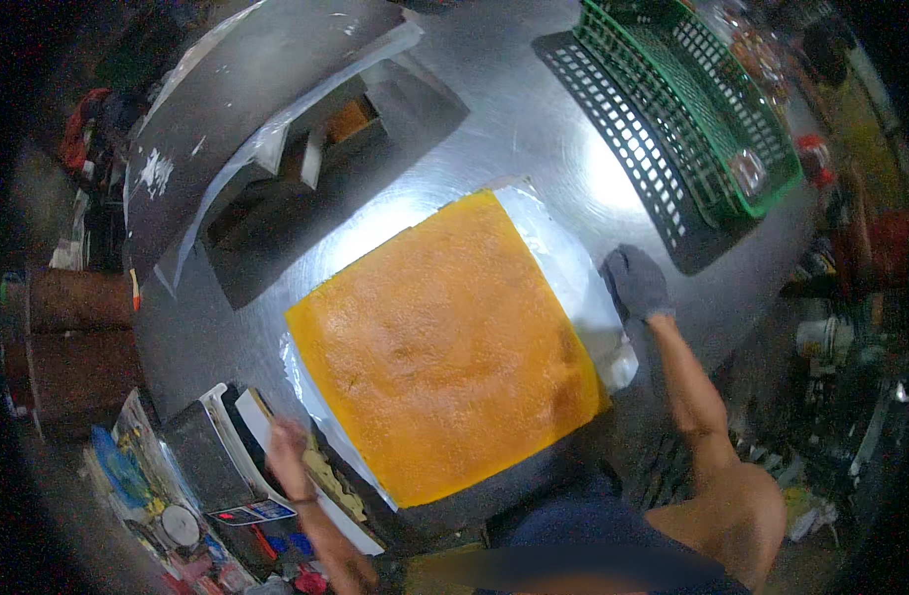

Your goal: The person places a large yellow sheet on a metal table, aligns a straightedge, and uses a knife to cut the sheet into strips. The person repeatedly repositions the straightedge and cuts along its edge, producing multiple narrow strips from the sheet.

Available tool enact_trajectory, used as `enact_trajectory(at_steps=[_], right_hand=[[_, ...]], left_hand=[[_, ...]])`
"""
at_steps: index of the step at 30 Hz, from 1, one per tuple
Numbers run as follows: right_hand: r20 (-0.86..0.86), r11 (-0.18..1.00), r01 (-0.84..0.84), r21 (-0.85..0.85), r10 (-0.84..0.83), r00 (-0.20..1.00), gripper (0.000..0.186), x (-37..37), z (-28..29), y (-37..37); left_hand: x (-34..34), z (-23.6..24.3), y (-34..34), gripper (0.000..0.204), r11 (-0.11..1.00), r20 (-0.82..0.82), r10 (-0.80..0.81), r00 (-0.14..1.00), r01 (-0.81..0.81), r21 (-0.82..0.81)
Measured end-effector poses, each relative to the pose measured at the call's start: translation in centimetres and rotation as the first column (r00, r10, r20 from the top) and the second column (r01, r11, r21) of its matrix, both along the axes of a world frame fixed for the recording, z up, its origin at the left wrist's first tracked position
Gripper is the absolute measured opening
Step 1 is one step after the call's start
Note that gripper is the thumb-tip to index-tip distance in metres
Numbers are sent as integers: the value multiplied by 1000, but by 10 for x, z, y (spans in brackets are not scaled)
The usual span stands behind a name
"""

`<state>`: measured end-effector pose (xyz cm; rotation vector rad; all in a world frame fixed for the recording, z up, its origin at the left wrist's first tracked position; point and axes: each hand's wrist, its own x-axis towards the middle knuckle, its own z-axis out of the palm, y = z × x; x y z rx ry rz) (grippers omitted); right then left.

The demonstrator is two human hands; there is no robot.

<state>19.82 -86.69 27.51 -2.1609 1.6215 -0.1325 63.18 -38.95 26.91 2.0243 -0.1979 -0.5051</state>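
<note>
A square, orange-yellow slab (444,347) with a mottled top lies on a white sheet (563,248) on the metal table. My right hand (635,283), in a dark grey glove or mitt, is beside the sheet's right edge; its fingers are hard to make out. My left hand (288,451), bare and smeared by motion, is at the lower left, near some flat boards (256,426) left of the slab. I cannot tell whether it holds anything.
A green perforated plastic crate (707,109) stands at the back right. At the back left is a dark, worn metal panel (186,169) with a pale edge. Assorted clutter (147,491) fills the lower left; equipment and red items line the right side beyond the table.
</note>
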Motion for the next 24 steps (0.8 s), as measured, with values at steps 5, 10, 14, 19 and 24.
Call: enact_trajectory(at_steps=[5,10,14,19,24], right_hand=[[205,962,-80,260,26,978,36,-43,-13,55],[367,779,7,627,-304,879,31,-57,-25,26],[117,930,-137,340,103,988,31,-44,-33,28],[-90,921,-366,131,379,921,14,-39,-69,29],[339,937,-234,260,138,931,11,-70,-73,-31]], left_hand=[[-95,-76,48,46,918,445,-253,859,68,391],[-104,-76,49,32,847,233,-247,941,93,523],[-103,-71,40,39,807,342,-348,873,93,583],[-97,-80,47,37,867,299,-256,919,82,492],[-110,-84,53,38,849,308,-273,911,77,523]])
